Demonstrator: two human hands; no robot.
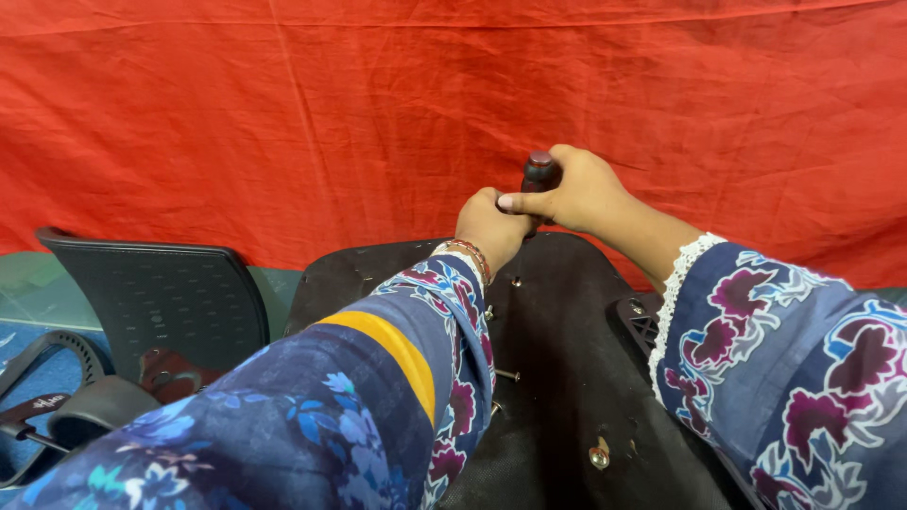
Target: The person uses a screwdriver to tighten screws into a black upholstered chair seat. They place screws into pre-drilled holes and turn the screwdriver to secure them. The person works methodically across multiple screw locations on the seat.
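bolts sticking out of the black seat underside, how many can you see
4 small metal bolts: one below the left hand, one by the left wrist, one mid-panel, one lower; sleeves may hide more.

Backdrop cloth (283, 113): plain red, creased, no print.

Left sleeve (312, 416): dark navy with blue flowers near the shoulder, one mustard-yellow band across, then maroon and pink flowers outlined in white toward the cuff.

Bangle (475, 255) at left wrist: red and gold.

Right sleeve (803, 378): navy ground, large maroon flowers edged white, light-blue accents; white lace trim at the cuff.

Tool handle (539, 172): dark, near black, with a reddish-brown cap.

Upturned seat (557, 340): matte black; screws on it silver, one fitting brass-toned.

Chair back (161, 293): dark grey, fine perforated dot pattern.

Floor (38, 283): greenish-grey, blue at lower left.
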